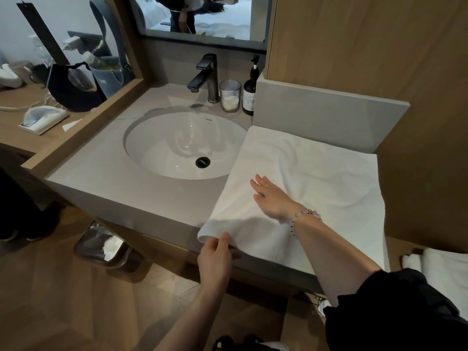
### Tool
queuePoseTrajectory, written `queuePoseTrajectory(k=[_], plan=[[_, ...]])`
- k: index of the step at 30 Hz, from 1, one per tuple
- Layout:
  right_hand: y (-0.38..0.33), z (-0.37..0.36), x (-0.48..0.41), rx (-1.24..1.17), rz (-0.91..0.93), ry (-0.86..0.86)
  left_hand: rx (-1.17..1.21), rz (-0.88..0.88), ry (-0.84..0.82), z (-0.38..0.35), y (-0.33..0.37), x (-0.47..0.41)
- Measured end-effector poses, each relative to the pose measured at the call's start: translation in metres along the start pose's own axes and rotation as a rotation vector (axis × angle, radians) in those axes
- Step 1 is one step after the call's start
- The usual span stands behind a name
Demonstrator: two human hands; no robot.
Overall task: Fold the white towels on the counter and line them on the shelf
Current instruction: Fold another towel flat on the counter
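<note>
While the flat white terry towel [316, 178] lies spread over the right part of the pale grey stone counter [121, 183], its near left corner hangs just over the counter's front edge. The left hand [215, 259] pinches that corner between thumb and fingers. The right hand [271, 198], with a beaded bracelet [306, 215] at the wrist, rests palm down on the towel with its fingers straight, grasping nothing.

The towel's left edge runs just beside the round white sink basin [172, 148] set into the counter. Behind the basin stand a dark metal faucet [206, 77], a clear drinking glass [230, 96] and a dark pump bottle [249, 92], close together. A raised grey block [324, 115] borders the towel's far side, and light wooden wall panels [354, 46] rise behind it. A framed mirror [202, 19] hangs above the faucet. To the left, a wooden desk [15, 133] carries bags and cables. A lined waste bin [101, 247] sits on the wood-patterned floor [63, 300] below the counter. More white cloth [445, 272] shows at the lower right.
</note>
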State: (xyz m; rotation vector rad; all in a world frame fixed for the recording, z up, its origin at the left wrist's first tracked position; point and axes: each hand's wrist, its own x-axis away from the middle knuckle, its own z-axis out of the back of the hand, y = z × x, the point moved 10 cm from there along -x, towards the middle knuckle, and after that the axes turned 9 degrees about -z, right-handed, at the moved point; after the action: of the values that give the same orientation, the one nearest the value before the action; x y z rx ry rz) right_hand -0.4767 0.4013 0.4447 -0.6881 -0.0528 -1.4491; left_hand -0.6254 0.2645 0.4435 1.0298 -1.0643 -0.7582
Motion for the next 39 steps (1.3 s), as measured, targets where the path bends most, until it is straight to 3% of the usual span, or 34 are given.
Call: queuePoseTrajectory(k=[6,10,14,23,36,39], plan=[[0.000,0.001,0.001,0.011,0.012,0.008,-0.176,0.080,-0.214,-0.007,-0.004,-0.012],[0.000,0.000,0.001,0.026,0.012,0.004,0.054,0.165,-0.132,0.000,-0.014,-0.008],[0.000,0.001,0.000,0.048,0.017,0.011,0.055,0.032,-0.058,0.013,-0.004,-0.012],[0.000,-0.001,-0.003,0.061,0.011,-0.004,0.000,0.082,-0.268,-0.023,0.000,0.000],[0.001,0.000,-0.004,0.027,0.008,-0.035,0.071,0.083,-0.163,-0.017,-0.007,0.010],[0.000,-0.001,-0.004,0.060,-0.010,-0.020,0.172,0.024,-0.321,-0.043,0.005,0.024]])
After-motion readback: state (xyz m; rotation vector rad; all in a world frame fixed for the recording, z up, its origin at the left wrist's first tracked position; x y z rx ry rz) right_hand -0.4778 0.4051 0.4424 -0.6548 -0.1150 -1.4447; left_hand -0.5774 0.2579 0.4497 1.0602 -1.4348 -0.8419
